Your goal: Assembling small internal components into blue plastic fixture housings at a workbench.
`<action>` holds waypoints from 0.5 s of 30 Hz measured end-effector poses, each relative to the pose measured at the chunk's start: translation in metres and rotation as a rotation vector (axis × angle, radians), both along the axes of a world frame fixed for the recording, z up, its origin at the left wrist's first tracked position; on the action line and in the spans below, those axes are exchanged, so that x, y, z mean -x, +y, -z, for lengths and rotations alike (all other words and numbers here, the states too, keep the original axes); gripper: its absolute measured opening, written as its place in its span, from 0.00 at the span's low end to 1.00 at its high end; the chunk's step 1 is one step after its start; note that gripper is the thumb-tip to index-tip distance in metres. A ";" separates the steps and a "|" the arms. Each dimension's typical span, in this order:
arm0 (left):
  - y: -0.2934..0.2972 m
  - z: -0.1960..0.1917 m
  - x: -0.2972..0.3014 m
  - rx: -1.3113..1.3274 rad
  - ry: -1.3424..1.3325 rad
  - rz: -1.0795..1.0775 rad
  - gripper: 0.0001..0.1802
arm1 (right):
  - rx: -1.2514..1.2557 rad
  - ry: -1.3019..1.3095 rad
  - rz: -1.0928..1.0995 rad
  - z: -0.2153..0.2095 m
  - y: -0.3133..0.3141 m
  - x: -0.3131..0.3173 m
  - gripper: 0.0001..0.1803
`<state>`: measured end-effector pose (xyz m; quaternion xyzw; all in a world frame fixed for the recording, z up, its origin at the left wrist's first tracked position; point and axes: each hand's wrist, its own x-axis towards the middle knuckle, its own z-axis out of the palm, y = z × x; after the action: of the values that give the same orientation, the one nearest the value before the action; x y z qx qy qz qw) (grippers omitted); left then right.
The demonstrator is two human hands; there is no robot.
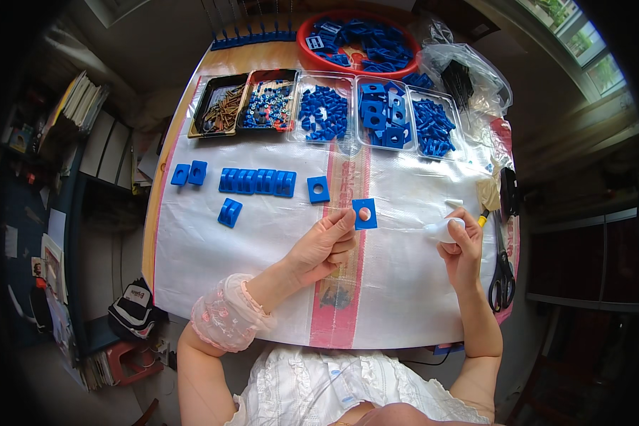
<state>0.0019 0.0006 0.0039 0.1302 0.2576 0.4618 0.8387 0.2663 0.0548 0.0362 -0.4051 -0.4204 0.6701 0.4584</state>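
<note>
Between the thumb and fingers of my left hand [323, 248] is a blue square plate [370, 222] with a round hole, gripped at its left edge. My right hand [464, 250] is closed around a small white bottle [440, 231], its narrow end pointing left toward the plate; the two are apart. A similar blue holed plate [319, 199] lies just beyond my left hand. Farther left stands a row of blue ridged pieces [257, 182], with a single blue ridged piece [229, 213] nearer me. Two blue plates [189, 173] lie at the far left.
Along the back stand a tray of screws [206, 130], a tray of small mixed parts [244, 126] and clear trays [322, 138] of blue pieces. Behind them sits a red basin [306, 55] of blue parts. Black scissors [503, 280] lie at the right edge. A white sheet [263, 241] covers the table.
</note>
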 end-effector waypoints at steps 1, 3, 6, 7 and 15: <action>0.000 0.000 0.000 -0.002 -0.004 0.001 0.14 | 0.001 -0.003 0.002 0.000 0.000 0.000 0.10; 0.000 0.001 0.000 0.001 -0.007 0.001 0.14 | -0.002 -0.001 0.001 -0.001 0.000 0.001 0.10; 0.000 0.002 0.000 0.002 -0.011 0.001 0.14 | 0.002 -0.001 0.000 -0.002 0.000 0.001 0.10; 0.000 0.003 0.000 0.002 -0.013 0.001 0.14 | 0.004 -0.002 0.000 -0.002 0.000 0.001 0.10; 0.000 0.001 0.000 0.008 -0.008 0.001 0.14 | -0.022 0.005 -0.012 0.002 0.000 0.000 0.09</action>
<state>0.0019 0.0009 0.0029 0.1250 0.2559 0.4607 0.8406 0.2659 0.0549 0.0346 -0.3959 -0.4291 0.6690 0.4600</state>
